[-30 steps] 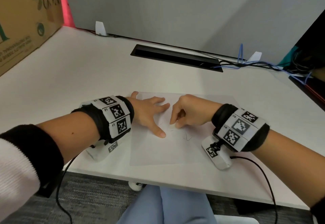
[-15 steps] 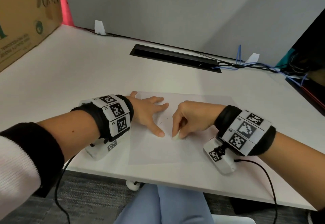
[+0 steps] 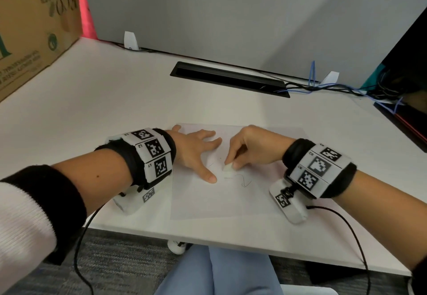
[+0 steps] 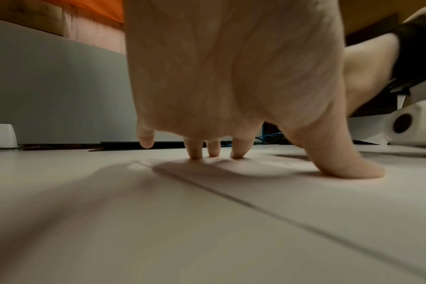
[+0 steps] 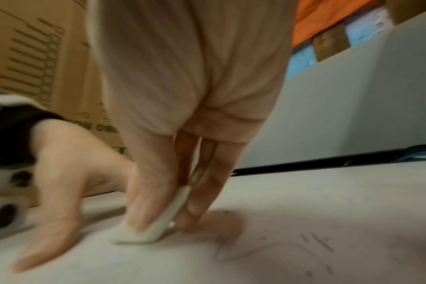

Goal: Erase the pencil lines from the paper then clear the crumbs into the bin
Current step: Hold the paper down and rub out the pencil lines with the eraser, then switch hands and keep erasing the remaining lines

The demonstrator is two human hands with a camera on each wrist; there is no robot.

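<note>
A white sheet of paper [image 3: 221,200] lies near the desk's front edge with faint pencil lines [image 3: 242,180] near its middle. My right hand [image 3: 251,153] pinches a small white eraser [image 3: 227,167] between thumb and fingers, its tip pressed on the paper just above the lines. In the right wrist view the eraser [image 5: 156,224] touches the sheet left of the curly pencil line [image 5: 268,249]. My left hand [image 3: 196,153] lies flat with spread fingers on the paper's left part, thumb [image 4: 348,167] and fingertips [image 4: 195,151] pressing down. No bin is in view.
A cardboard box [image 3: 34,24] stands at the far left. A black cable slot [image 3: 228,78] and cables [image 3: 335,86] run along the grey partition [image 3: 231,12] at the back. Dark equipment [image 3: 409,68] sits at the right edge. My knees [image 3: 217,274] are below the desk's front edge.
My right hand has rubbed the eraser down and back up over the paper, uncovering the pencil squiggle below it. The left hand has stayed flat on the sheet.
</note>
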